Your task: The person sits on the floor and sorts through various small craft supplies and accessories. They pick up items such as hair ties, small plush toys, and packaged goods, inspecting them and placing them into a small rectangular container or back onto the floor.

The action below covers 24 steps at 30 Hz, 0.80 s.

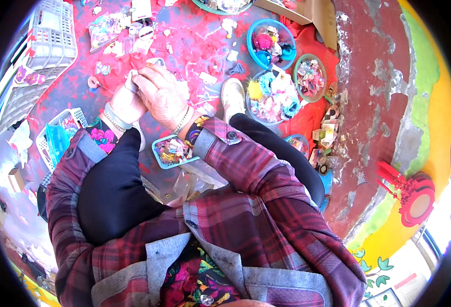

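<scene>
White piece (130,82), small, kind unclear, sits where left hand (126,104) and right hand (161,94) meet, above the floor (184,33). Right fingers clamped on it; left fingers, partly hidden, look closed on it too. Progress, by judgement: piece in work, not yet set down. Round blue basket (249,45) and rectangular basket (167,166) already hold oddments; loose scraps lie about.

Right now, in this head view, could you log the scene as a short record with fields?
Hands: left hand and right hand meet; a small pale thing shows there, kind unclear
Between legs: light-blue basket of mixed small pieces
Beyond right shoe: blue round basin with fluffy pieces
Far left: pale plastic crate
Floor: grey with red patches, small pieces scattered
</scene>
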Motion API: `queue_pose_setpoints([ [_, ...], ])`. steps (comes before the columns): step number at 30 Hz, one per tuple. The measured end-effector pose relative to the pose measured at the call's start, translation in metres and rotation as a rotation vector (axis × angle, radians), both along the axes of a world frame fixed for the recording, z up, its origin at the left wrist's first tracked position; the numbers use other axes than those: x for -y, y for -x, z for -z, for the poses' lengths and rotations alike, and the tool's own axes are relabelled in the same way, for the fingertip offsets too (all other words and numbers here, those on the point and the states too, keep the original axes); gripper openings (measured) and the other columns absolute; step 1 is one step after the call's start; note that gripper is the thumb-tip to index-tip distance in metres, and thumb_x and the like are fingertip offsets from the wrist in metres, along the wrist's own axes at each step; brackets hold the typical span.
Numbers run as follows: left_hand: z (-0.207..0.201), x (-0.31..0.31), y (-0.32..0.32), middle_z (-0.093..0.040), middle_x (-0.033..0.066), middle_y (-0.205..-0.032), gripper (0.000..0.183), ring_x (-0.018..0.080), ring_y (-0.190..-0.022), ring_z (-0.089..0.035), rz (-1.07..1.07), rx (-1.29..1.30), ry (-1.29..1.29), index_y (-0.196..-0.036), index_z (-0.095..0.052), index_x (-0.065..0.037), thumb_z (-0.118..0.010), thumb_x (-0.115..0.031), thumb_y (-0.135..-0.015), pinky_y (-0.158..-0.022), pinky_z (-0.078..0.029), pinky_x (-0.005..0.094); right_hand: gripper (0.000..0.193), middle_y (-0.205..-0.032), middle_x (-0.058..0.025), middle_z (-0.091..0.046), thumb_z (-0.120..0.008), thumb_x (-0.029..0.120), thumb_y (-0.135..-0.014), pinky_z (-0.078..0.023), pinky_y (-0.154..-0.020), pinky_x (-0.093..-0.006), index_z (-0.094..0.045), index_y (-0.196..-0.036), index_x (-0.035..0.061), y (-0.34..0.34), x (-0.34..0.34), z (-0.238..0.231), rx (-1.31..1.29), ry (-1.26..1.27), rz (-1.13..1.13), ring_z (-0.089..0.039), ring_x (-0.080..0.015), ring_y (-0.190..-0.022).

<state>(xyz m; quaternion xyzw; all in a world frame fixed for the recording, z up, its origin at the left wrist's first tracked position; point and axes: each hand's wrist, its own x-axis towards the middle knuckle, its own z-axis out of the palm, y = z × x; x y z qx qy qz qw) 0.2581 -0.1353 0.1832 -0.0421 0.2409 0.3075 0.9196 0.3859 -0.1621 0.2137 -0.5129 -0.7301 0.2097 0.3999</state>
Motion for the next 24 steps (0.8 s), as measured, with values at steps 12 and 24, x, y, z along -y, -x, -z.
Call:
queue_pose_setpoints([
  [12,-0.016,-0.008,0.036,-0.047,0.0149,-0.119,0.037,0.0242,-0.112,-0.045,0.201,-0.770,-1.286,-0.121,-0.038,0.002,-0.036,-0.009,-0.086,-0.095,-0.035,0.0322,0.022,-0.099,-0.0140,-0.053,-0.052,0.007,-0.073,-0.042,-0.080,-0.0362,-0.057,-0.095,0.0035,-0.021,0.016,0.028,-0.185,0.428,-0.085,-0.051,-0.0300,-0.096],
  [24,0.019,-0.002,0.031,-0.049,0.0141,-0.115,0.035,0.0247,-0.103,-0.051,-0.005,-0.061,-0.282,-0.119,-0.041,0.001,-0.038,-0.021,-0.091,-0.091,-0.039,0.0451,0.027,-0.097,-0.0109,-0.054,-0.053,-0.001,-0.066,-0.042,-0.077,-0.0378,-0.058,-0.092,0.0078,-0.001,-0.030,-0.013,0.122,-0.053,-0.073,-0.051,-0.0307,-0.091],
])
